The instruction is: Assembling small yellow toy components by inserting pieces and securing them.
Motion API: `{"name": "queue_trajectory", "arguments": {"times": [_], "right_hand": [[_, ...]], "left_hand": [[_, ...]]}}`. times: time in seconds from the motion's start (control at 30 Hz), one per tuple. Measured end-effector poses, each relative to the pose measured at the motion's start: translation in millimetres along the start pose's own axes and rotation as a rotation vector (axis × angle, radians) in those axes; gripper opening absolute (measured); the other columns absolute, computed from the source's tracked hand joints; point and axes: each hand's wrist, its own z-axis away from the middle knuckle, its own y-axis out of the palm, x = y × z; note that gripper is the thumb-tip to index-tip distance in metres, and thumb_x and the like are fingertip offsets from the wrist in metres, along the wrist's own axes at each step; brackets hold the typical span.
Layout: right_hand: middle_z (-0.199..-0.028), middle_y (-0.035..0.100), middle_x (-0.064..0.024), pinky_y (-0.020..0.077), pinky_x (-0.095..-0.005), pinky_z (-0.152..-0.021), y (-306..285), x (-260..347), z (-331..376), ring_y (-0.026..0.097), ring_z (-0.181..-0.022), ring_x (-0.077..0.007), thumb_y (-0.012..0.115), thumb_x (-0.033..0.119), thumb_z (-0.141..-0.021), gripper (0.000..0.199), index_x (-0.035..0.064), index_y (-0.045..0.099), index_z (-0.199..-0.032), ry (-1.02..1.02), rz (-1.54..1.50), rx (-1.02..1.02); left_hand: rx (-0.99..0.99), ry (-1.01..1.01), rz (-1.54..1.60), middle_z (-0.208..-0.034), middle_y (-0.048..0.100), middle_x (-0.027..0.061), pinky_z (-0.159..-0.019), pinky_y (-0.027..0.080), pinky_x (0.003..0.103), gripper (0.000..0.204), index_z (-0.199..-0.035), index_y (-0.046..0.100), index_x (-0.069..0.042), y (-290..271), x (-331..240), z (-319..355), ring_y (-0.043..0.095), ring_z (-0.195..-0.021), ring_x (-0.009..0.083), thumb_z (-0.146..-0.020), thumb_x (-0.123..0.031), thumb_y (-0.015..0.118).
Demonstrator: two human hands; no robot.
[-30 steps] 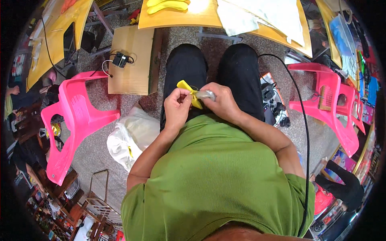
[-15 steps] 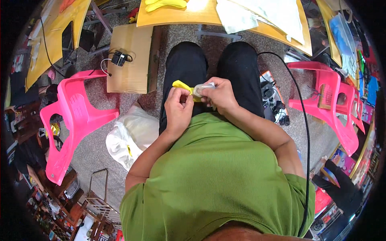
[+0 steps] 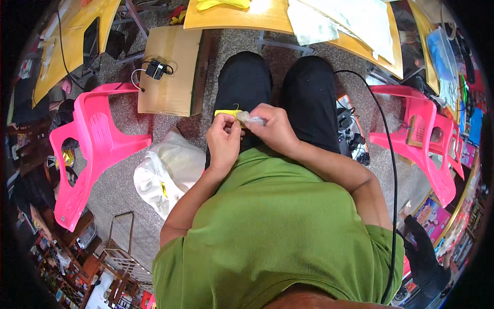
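Observation:
Above my lap, my left hand [image 3: 225,140] is closed, pinching a soft yellow piece [image 3: 225,112] that shows past its fingertips. A thin yellow strand sticks up from the piece. My right hand [image 3: 275,131] is closed on a crumpled whitish, translucent wad [image 3: 244,117], which sits against the yellow piece between the two hands. Part of the wad also pokes out under the right fingers. The fingers hide where wad and yellow piece meet, so I cannot tell whether they are joined.
Ahead stands a yellow table [image 3: 267,18] with yellow pieces [image 3: 221,4] and white sheets [image 3: 350,26]. A cardboard box [image 3: 167,92] carries a black device [image 3: 155,68]. Pink chairs [image 3: 95,139] flank me. A white bag [image 3: 172,165] lies at left; a black cable [image 3: 389,154] hangs at right.
Both hands have shifted slightly left and closer together. My right fingers have moved down over the whitish wad, and the yellow piece now lies flatter beyond my left fingertips. The view has shifted a little.

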Motion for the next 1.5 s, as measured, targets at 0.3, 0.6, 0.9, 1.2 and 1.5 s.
{"name": "queue_trajectory", "arguments": {"times": [0.3,0.6,0.9,1.2,1.5], "right_hand": [[-0.078,0.061,-0.0114,0.0478,-0.0303,-0.054,5.1,4.4,-7.5,0.061,-0.066,-0.0159,0.065,0.005,-0.075,0.011,0.0003,0.064,-0.085,0.012,0.003,-0.004],[-0.084,0.061,-0.0128,0.0497,-0.0332,-0.065,9.1,4.6,-9.4,0.061,-0.075,-0.0245,0.06,-0.003,-0.071,0.018,-0.0032,0.062,-0.089,-0.181,0.104,0.035],[-0.104,0.053,-0.0174,0.0467,-0.0387,-0.08,4.8,18.6,-2.9,0.053,-0.095,-0.0371,0.064,-0.003,-0.066,0.04,-0.0013,0.057,-0.106,-0.353,0.192,0.132],[-0.091,0.054,-0.0064,0.0446,-0.0223,-0.065,1.8,14.9,0.3,0.054,-0.075,-0.0088,0.056,0.0,-0.083,0.008,-0.0021,0.058,-0.09,0.066,-0.163,-0.158],[-0.087,0.053,-0.0057,0.0406,-0.0203,-0.056,-7.0,13.3,-5.4,0.05,-0.067,-0.0079,0.059,-0.002,-0.079,0.01,-0.001,0.062,-0.089,0.02,-0.169,-0.052]], "left_hand": [[-0.05,0.214,-0.248,-0.072,0.061,0.0061,-0.054,0.047,0.024,0.003,-0.084,0.053,0.001,-3.6,-6.3,6.2,0.06,-0.062,0.0107,-0.083,0.001,0.056],[0.049,0.018,-0.111,-0.076,0.058,0.0024,-0.061,0.047,0.022,0.004,-0.085,0.053,0.002,-4.6,-11.5,7.4,0.055,-0.065,0.007,-0.083,0.004,0.055],[0.0,-0.206,0.696,-0.082,0.059,0.001,-0.064,0.049,0.023,0.009,-0.082,0.054,-0.005,-3.6,-1.7,4.8,0.057,-0.075,0.0079,-0.085,-0.008,0.062],[0.02,-0.232,0.862,-0.085,0.06,0.0034,-0.064,0.051,0.025,0.012,-0.08,0.052,-0.007,4.5,-8.2,6.3,0.058,-0.075,0.0098,-0.083,-0.003,0.063],[0.022,0.036,0.59,-0.077,0.053,-0.0029,-0.066,0.041,0.018,0.017,-0.077,0.049,-0.006,5.6,-11.9,9.3,0.048,-0.071,0.0031,-0.081,0.003,0.063]]}}
